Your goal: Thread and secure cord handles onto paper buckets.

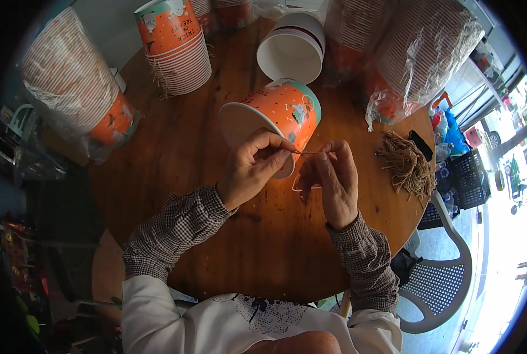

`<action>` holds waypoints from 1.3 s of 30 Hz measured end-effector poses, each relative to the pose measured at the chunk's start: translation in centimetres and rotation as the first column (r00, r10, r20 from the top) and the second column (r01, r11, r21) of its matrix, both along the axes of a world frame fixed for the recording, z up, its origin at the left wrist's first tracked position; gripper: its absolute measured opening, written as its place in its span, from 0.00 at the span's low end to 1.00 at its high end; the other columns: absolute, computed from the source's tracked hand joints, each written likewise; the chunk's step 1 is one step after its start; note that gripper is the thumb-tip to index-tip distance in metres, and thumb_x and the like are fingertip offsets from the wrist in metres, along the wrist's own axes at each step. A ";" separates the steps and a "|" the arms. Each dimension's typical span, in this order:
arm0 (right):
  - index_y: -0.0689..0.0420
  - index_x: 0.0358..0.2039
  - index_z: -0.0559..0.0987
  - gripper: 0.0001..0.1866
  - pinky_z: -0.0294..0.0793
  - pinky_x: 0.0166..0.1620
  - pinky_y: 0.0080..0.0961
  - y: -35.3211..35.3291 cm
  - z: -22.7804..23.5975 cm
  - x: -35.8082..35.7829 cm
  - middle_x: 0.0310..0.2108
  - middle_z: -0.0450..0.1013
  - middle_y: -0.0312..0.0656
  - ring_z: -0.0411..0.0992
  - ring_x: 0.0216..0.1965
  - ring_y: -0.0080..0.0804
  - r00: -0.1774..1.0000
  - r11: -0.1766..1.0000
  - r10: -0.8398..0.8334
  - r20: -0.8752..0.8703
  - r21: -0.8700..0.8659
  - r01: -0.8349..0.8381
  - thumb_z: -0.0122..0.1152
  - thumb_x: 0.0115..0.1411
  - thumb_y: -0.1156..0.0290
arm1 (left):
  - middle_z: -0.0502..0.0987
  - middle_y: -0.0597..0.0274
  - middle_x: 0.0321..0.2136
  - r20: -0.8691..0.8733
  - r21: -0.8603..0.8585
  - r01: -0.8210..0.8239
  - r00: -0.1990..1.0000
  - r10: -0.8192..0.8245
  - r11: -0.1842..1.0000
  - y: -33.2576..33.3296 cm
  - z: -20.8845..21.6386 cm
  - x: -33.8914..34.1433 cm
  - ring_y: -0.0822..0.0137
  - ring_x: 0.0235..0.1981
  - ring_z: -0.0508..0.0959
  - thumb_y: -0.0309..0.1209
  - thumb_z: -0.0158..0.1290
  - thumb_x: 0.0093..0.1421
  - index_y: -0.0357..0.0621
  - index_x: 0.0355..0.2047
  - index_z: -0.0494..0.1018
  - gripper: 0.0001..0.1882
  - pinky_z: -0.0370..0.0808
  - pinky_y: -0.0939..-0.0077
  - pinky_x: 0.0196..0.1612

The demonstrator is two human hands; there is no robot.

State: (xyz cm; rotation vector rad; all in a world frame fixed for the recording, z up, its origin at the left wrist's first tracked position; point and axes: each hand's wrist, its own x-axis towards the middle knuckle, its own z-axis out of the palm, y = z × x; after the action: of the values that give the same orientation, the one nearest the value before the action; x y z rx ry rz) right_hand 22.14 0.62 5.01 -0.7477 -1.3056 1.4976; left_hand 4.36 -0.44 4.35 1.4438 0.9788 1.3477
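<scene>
An orange paper bucket with a teal base lies on its side on the wooden table, its white mouth turned toward me and to the left. Close in front of that mouth, my left hand pinches a thin brown string between thumb and forefinger. My right hand pinches the same string a little to the right, and a short stretch runs between the two. A loop of string hangs below the right fingers. Whether the string passes through the bucket's wall is hidden behind my fingers.
Nested orange buckets stand at the back left. Plastic-wrapped stacks rise at the left and another wrapped stack at the right. White-mouthed buckets lie at the back. A bundle of brown strings rests near a dark phone-like object. A grey chair stands right.
</scene>
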 end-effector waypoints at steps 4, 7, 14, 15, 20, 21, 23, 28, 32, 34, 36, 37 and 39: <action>0.55 0.40 0.63 0.04 0.69 0.23 0.14 -0.1 0.1 -0.2 0.26 0.69 0.36 0.69 0.22 0.18 0.998 0.998 -0.063 0.011 0.017 0.062 0.43 0.68 0.70 | 0.73 0.69 0.35 -0.049 0.035 -0.032 0.998 0.033 0.999 0.1 -0.2 0.0 0.80 0.37 0.73 0.24 0.52 0.61 0.39 0.35 0.74 0.03 0.71 0.84 0.41; 0.56 0.40 0.62 0.04 0.68 0.20 0.16 0.2 -0.4 0.1 0.24 0.68 0.39 0.68 0.19 0.22 0.996 0.981 -0.074 0.054 0.183 0.063 0.42 0.68 0.70 | 0.74 0.66 0.33 -0.177 0.153 -0.091 0.977 0.118 0.984 0.2 -0.4 -0.1 0.76 0.36 0.74 0.23 0.52 0.58 0.39 0.34 0.74 0.03 0.71 0.82 0.40; 0.56 0.40 0.63 0.03 0.62 0.20 0.14 -0.1 -0.7 -0.6 0.20 0.63 0.32 0.61 0.20 0.16 0.988 0.979 -0.157 0.004 0.134 0.155 0.41 0.68 0.73 | 0.73 0.61 0.30 -0.347 0.447 -0.106 0.894 0.282 0.888 0.5 -0.8 0.4 0.66 0.32 0.75 0.21 0.55 0.51 0.41 0.30 0.73 0.06 0.72 0.71 0.37; 0.56 0.39 0.63 0.02 0.63 0.21 0.14 0.1 -0.9 -0.6 0.20 0.62 0.32 0.61 0.20 0.16 0.986 0.977 -0.165 0.000 0.139 0.164 0.42 0.68 0.73 | 0.73 0.61 0.30 -0.345 0.449 -0.107 0.895 0.283 0.887 0.6 -0.8 0.4 0.66 0.32 0.75 0.21 0.55 0.51 0.41 0.30 0.73 0.06 0.72 0.71 0.37; 0.57 0.39 0.64 0.01 0.65 0.24 0.14 0.4 -1.3 -0.8 0.21 0.63 0.32 0.62 0.21 0.15 0.984 0.959 -0.179 0.003 0.224 0.173 0.42 0.67 0.76 | 0.74 0.67 0.36 -0.474 0.715 -0.054 0.695 0.540 0.697 0.4 -0.8 0.0 0.65 0.37 0.75 0.23 0.58 0.47 0.46 0.38 0.74 0.16 0.71 0.68 0.40; 0.57 0.38 0.64 0.01 0.65 0.24 0.14 0.5 -1.4 -0.8 0.22 0.63 0.32 0.62 0.21 0.15 0.984 0.954 -0.177 0.037 0.251 0.162 0.43 0.67 0.76 | 0.74 0.68 0.38 -0.446 0.731 -0.093 0.685 0.576 0.676 0.1 -0.4 0.1 0.65 0.39 0.74 0.24 0.59 0.47 0.47 0.41 0.74 0.18 0.70 0.66 0.43; 0.57 0.38 0.64 0.01 0.65 0.25 0.14 0.5 -1.6 -0.7 0.23 0.64 0.33 0.62 0.21 0.15 0.982 0.949 -0.176 0.071 0.278 0.150 0.43 0.66 0.77 | 0.74 0.66 0.40 -0.454 0.762 -0.049 0.670 0.587 0.646 0.1 0.1 0.2 0.63 0.40 0.74 0.24 0.60 0.47 0.46 0.42 0.74 0.19 0.69 0.66 0.44; 0.58 0.37 0.65 0.01 0.64 0.22 0.13 0.4 -1.7 -0.7 0.23 0.64 0.32 0.61 0.21 0.14 0.975 0.931 -0.190 0.115 0.335 0.142 0.44 0.66 0.77 | 0.76 0.74 0.37 -0.536 0.747 0.080 0.661 0.526 0.660 1.5 0.2 1.0 0.71 0.45 0.73 0.29 0.60 0.50 0.51 0.39 0.75 0.14 0.58 0.62 0.56; 0.57 0.37 0.65 0.00 0.62 0.20 0.12 0.0 -1.0 -0.7 0.21 0.64 0.31 0.61 0.19 0.13 0.981 0.955 -0.169 0.094 0.261 0.139 0.44 0.66 0.76 | 0.77 0.77 0.34 -0.566 0.747 0.118 0.631 0.531 0.655 2.4 0.2 0.5 0.75 0.44 0.75 0.31 0.60 0.51 0.52 0.35 0.76 0.10 0.54 0.60 0.60; 0.56 0.37 0.64 0.00 0.61 0.18 0.12 -0.1 -0.8 -0.7 0.21 0.63 0.31 0.60 0.18 0.13 0.982 0.944 -0.186 0.031 0.281 0.170 0.44 0.66 0.76 | 0.77 0.77 0.33 -0.521 0.773 0.100 0.663 0.537 0.627 2.8 0.0 0.5 0.76 0.43 0.76 0.32 0.60 0.52 0.54 0.34 0.76 0.08 0.54 0.58 0.60; 0.56 0.38 0.64 0.01 0.61 0.18 0.12 -0.3 -0.8 -0.7 0.21 0.63 0.31 0.59 0.17 0.13 0.984 0.952 -0.176 0.010 0.256 0.168 0.43 0.66 0.76 | 0.77 0.77 0.32 -0.516 0.771 0.096 0.673 0.530 0.629 2.9 -0.2 0.7 0.76 0.42 0.76 0.32 0.60 0.52 0.54 0.33 0.77 0.08 0.54 0.58 0.60; 0.56 0.38 0.64 0.01 0.61 0.18 0.12 -0.3 -0.9 -0.7 0.21 0.63 0.32 0.59 0.16 0.13 0.986 0.958 -0.167 -0.013 0.232 0.166 0.43 0.67 0.76 | 0.77 0.77 0.31 -0.511 0.770 0.093 0.683 0.523 0.631 3.0 -0.3 0.8 0.76 0.42 0.77 0.32 0.60 0.52 0.53 0.32 0.77 0.07 0.54 0.59 0.60; 0.56 0.39 0.64 0.02 0.61 0.18 0.12 -0.2 -1.1 -0.6 0.21 0.63 0.32 0.59 0.16 0.13 0.988 0.957 -0.156 -0.016 0.243 0.156 0.43 0.67 0.76 | 0.77 0.76 0.31 -0.504 0.765 0.090 0.699 0.507 0.637 3.0 -0.4 0.8 0.76 0.42 0.77 0.32 0.60 0.52 0.53 0.32 0.77 0.07 0.54 0.59 0.60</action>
State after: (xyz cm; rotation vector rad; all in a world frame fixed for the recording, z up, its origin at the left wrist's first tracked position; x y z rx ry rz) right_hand 21.59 0.42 3.91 -0.6757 -1.3703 1.1853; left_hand 5.15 2.57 3.98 2.7037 1.1426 1.5051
